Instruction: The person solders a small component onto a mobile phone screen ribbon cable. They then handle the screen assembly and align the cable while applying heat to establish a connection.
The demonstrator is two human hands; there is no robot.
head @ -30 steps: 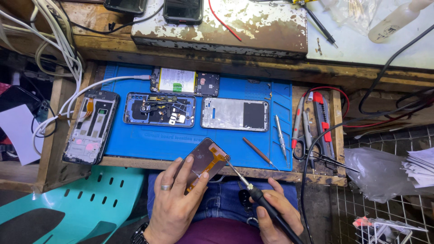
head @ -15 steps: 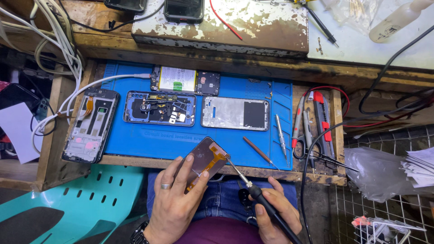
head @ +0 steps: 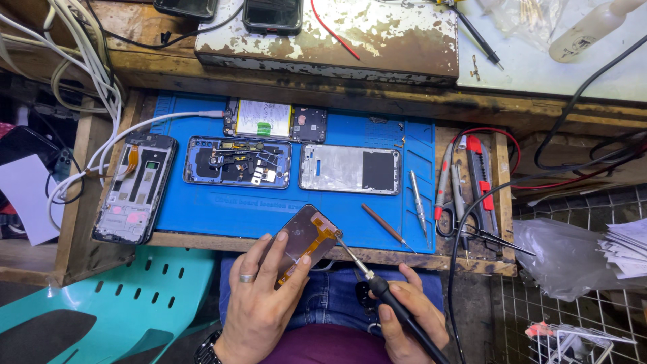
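Gripping a phone screen panel (head: pixel 303 243), his left hand (head: pixel 259 296) curled tight; right hand (head: pixel 411 317) clenched a soldering iron (head: pixel 377 283) touching it

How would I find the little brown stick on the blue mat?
Look at the blue mat on the wooden bench, near its front right corner. The brown stick lies slanted there, just left of a silver screwdriver. It is dull brown wood with a thin pointed tip, while the screwdriver is shiny metal.
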